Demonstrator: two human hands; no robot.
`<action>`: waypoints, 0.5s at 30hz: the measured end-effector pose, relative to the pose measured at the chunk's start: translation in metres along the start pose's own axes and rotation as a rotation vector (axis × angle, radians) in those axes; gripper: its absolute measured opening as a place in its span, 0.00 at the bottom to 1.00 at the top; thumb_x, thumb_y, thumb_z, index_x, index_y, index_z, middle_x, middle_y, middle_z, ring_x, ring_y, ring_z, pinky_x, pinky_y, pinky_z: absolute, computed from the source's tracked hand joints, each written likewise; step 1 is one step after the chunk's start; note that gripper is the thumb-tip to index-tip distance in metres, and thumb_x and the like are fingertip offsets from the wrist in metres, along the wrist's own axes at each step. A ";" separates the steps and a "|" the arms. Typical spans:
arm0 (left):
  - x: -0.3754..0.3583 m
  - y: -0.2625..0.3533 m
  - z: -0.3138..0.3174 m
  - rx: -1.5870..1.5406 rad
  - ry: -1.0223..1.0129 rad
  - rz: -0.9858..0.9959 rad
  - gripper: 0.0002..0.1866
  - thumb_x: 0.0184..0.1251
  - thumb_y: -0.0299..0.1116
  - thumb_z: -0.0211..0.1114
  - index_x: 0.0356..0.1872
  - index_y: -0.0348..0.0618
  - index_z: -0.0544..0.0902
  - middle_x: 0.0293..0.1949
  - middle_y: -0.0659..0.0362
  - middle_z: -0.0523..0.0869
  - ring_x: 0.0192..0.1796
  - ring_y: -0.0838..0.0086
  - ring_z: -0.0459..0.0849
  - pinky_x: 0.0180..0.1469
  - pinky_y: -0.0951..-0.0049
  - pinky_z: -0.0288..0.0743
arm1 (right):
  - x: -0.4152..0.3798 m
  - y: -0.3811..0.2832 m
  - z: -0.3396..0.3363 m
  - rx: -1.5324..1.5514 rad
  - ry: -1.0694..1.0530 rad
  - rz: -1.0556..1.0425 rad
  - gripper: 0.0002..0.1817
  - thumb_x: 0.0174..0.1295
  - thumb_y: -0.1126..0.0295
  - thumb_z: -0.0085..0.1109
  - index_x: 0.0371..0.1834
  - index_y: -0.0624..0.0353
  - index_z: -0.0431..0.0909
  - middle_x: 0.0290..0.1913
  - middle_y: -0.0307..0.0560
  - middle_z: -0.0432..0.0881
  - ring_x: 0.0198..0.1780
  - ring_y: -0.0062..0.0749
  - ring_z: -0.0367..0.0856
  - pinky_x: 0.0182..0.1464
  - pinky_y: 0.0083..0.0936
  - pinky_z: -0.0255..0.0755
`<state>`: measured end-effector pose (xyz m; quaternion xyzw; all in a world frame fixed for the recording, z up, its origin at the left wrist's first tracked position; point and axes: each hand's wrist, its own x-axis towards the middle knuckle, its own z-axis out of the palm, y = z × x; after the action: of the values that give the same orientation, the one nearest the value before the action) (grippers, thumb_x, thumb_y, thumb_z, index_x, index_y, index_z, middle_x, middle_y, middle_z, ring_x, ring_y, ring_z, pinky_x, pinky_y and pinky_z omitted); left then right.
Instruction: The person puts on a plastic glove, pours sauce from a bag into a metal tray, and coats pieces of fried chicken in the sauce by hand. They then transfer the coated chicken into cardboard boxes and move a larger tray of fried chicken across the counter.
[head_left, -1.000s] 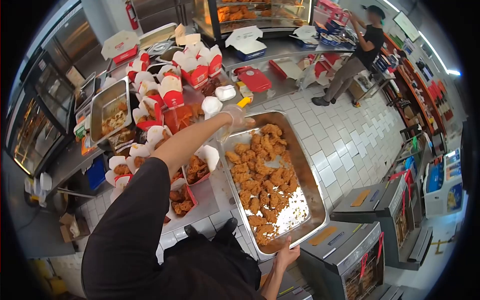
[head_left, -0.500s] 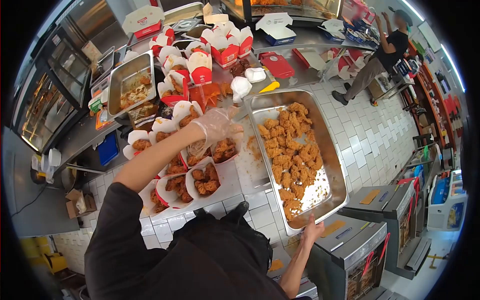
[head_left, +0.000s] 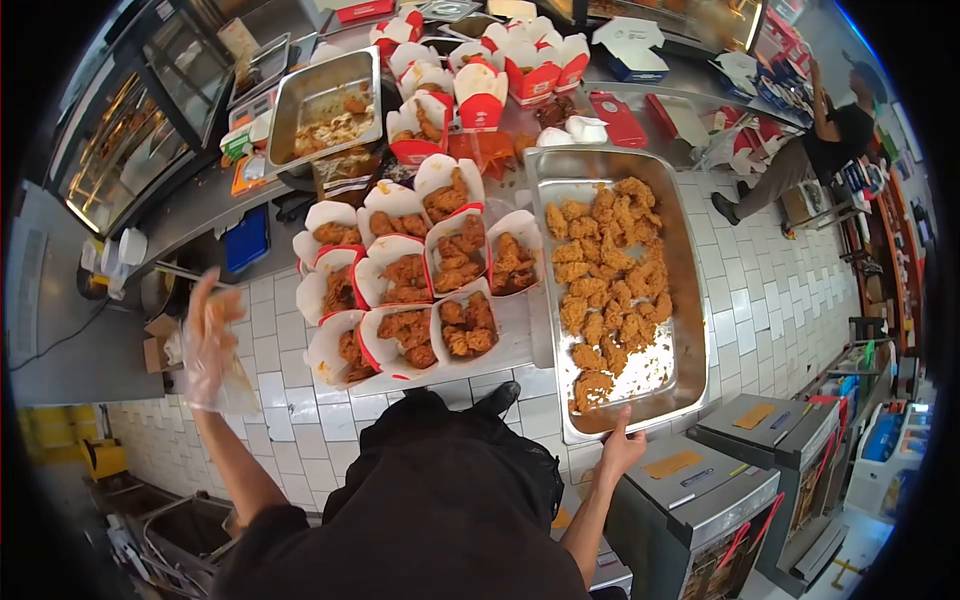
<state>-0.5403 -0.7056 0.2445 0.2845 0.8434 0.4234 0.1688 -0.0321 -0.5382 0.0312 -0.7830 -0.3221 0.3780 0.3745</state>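
Observation:
A deep steel pan (head_left: 688, 300) of fried chicken pieces (head_left: 620, 270) lies on my right, its far end by the counter. My right hand (head_left: 622, 450) grips its near rim, thumb on top and fingers underneath. Well off to the left, over the floor, my left hand (head_left: 208, 350) wears a loose clear plastic glove (head_left: 203, 385). Its fingers are stretched upward and it holds nothing. Between the hands, several red-and-white paper boxes (head_left: 462, 322) stand close together, filled with darker, glazed-looking chicken (head_left: 407, 335).
Another steel pan (head_left: 372, 95) with crumbs and sauce sits at the back left. More boxes (head_left: 482, 105) stand behind. Fryer-like metal units (head_left: 700, 480) are at the lower right. A person (head_left: 835, 135) stands at the far right. A blue container (head_left: 247, 238) lies left.
My left hand has left the pan's far left corner and swung across the boxes to the far left. My right hand still holds the near rim. The view has shifted slightly.

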 end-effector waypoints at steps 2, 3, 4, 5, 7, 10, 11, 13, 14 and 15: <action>-0.022 -0.134 -0.023 0.110 0.159 -0.052 0.35 0.74 0.60 0.50 0.72 0.45 0.64 0.57 0.50 0.82 0.51 0.60 0.85 0.49 0.62 0.78 | 0.011 0.016 -0.002 -0.062 0.014 -0.090 0.23 0.65 0.52 0.65 0.29 0.66 0.78 0.22 0.40 0.78 0.24 0.19 0.73 0.26 0.22 0.67; -0.042 -0.170 -0.025 0.374 0.148 -0.309 0.36 0.74 0.59 0.50 0.72 0.44 0.63 0.59 0.46 0.80 0.54 0.52 0.83 0.53 0.57 0.77 | 0.011 0.015 -0.005 -0.081 -0.001 -0.047 0.24 0.66 0.51 0.63 0.29 0.66 0.78 0.21 0.40 0.78 0.23 0.20 0.73 0.25 0.23 0.69; -0.067 -0.208 -0.025 0.636 0.133 -0.572 0.36 0.74 0.59 0.51 0.72 0.43 0.62 0.60 0.42 0.78 0.57 0.45 0.81 0.57 0.52 0.75 | 0.011 0.014 -0.007 -0.102 -0.020 -0.007 0.26 0.67 0.49 0.62 0.29 0.66 0.78 0.20 0.40 0.77 0.22 0.21 0.74 0.24 0.24 0.71; -0.103 -0.290 -0.022 0.703 0.094 -0.547 0.36 0.75 0.57 0.49 0.73 0.43 0.60 0.63 0.36 0.74 0.61 0.39 0.76 0.61 0.49 0.71 | 0.010 0.012 -0.010 -0.099 -0.071 0.028 0.31 0.69 0.42 0.53 0.36 0.67 0.77 0.29 0.49 0.81 0.27 0.28 0.79 0.24 0.29 0.76; -0.203 -0.439 -0.012 0.805 -0.250 -0.787 0.39 0.73 0.54 0.53 0.73 0.34 0.57 0.65 0.34 0.72 0.66 0.42 0.72 0.67 0.52 0.68 | -0.005 0.006 -0.029 -0.002 -0.086 0.060 0.33 0.69 0.39 0.49 0.42 0.66 0.75 0.38 0.54 0.80 0.32 0.34 0.81 0.25 0.30 0.78; -0.324 -0.474 0.048 0.723 -0.842 -0.561 0.55 0.42 0.46 0.77 0.74 0.37 0.59 0.55 0.34 0.79 0.63 0.51 0.77 0.60 0.52 0.73 | 0.002 0.015 -0.042 0.095 -0.095 0.173 0.42 0.67 0.30 0.38 0.60 0.62 0.65 0.63 0.64 0.69 0.44 0.50 0.83 0.28 0.36 0.80; -0.362 -0.482 0.059 0.558 -0.824 -0.652 0.53 0.45 0.45 0.74 0.74 0.38 0.60 0.55 0.34 0.79 0.63 0.51 0.77 0.60 0.52 0.73 | 0.009 0.029 -0.050 0.149 -0.110 0.211 0.45 0.65 0.28 0.38 0.66 0.61 0.61 0.66 0.63 0.68 0.42 0.52 0.84 0.33 0.41 0.80; -0.414 -0.484 0.060 0.427 -0.853 -0.646 0.47 0.51 0.45 0.69 0.74 0.41 0.60 0.56 0.33 0.78 0.63 0.51 0.76 0.61 0.53 0.73 | -0.005 0.036 -0.054 0.218 -0.062 0.262 0.49 0.64 0.26 0.36 0.72 0.60 0.55 0.67 0.61 0.70 0.42 0.55 0.84 0.43 0.50 0.78; -0.426 -0.496 0.057 0.385 -0.855 -0.633 0.45 0.54 0.45 0.66 0.74 0.42 0.60 0.56 0.33 0.78 0.63 0.51 0.76 0.61 0.53 0.73 | -0.018 0.042 -0.059 0.246 -0.053 0.250 0.49 0.64 0.26 0.36 0.72 0.60 0.55 0.67 0.61 0.70 0.42 0.55 0.84 0.43 0.50 0.78; -0.431 -0.508 0.050 0.374 -0.857 -0.628 0.42 0.57 0.45 0.63 0.74 0.44 0.60 0.56 0.33 0.78 0.64 0.51 0.76 0.62 0.53 0.73 | -0.029 0.050 -0.059 0.227 0.008 0.221 0.47 0.65 0.27 0.35 0.69 0.61 0.56 0.64 0.61 0.73 0.43 0.54 0.84 0.37 0.46 0.79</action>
<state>-0.3482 -1.1871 -0.1771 0.1914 0.8043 0.0424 0.5609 0.0133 -0.6070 0.0258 -0.7679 -0.1878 0.4478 0.4177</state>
